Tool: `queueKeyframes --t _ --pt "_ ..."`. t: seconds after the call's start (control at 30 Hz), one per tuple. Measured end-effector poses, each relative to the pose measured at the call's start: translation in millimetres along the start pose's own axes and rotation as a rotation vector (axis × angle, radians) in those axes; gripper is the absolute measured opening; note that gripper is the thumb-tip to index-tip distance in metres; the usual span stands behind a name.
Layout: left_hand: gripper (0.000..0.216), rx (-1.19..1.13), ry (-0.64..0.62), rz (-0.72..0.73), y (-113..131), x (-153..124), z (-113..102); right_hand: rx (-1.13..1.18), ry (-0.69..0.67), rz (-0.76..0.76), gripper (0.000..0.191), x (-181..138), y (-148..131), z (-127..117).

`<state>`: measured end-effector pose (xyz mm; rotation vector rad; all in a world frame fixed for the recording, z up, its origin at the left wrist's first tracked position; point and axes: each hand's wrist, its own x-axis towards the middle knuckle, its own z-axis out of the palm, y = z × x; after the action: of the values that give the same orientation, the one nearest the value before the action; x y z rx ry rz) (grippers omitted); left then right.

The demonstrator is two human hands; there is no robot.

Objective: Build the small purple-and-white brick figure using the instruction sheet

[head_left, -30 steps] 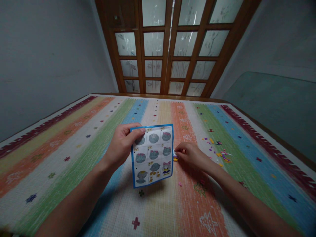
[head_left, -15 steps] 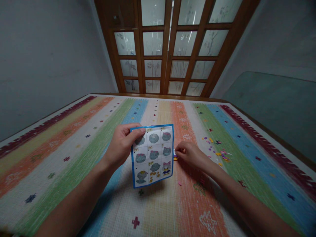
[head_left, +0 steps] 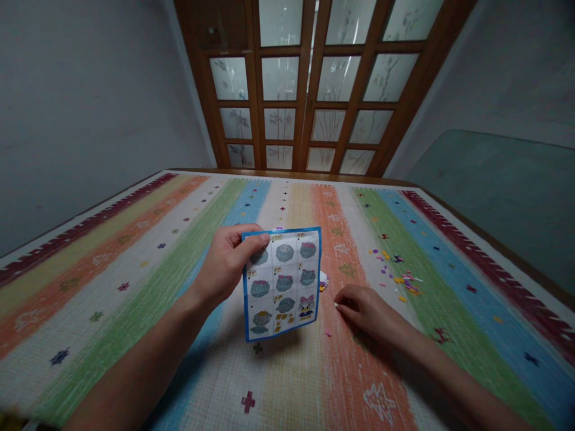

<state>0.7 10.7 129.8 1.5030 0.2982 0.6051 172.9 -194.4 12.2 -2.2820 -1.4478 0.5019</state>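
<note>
My left hand grips a blue-bordered instruction sheet by its upper left corner, thumb in front. Printed on the sheet are grey block shapes in a grid and a coloured figure. Just right of the sheet my right hand is closed in a pinch, low over the cloth, with a tiny white piece at its fingertips. Partly hidden behind the sheet's right edge is a white block assembly with some yellow and purple. A small pink piece lies on the cloth between sheet and right hand.
Several loose purple, yellow, pink and white pieces are scattered to the right, beyond my right hand. A striped cloth covers the table. Behind it stand wooden doors with glass panes. A greenish panel is at the right.
My right hand has moved away from the white assembly, down and to the right, with a tiny white piece showing at its fingertips. The sheet has shifted slightly right in view.
</note>
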Motion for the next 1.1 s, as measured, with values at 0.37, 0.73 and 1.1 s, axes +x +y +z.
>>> queueKeyframes --t 0.37,0.73,1.1 --pt "0.025 0.041 -0.043 0.018 -2.2 -2.5 1.7 0.116 -0.03 -0.135 0.007 -32.0 -30.7 26.3" --pt "0.024 0.07 -0.046 -0.01 -2.7 -2.5 4.0 0.147 0.046 -0.172 0.023 -32.6 -25.3 38.1" --pt "0.026 0.086 -0.04 -0.02 -2.3 -3.7 4.0 0.113 0.105 -0.2 0.023 -32.3 -25.1 41.3"
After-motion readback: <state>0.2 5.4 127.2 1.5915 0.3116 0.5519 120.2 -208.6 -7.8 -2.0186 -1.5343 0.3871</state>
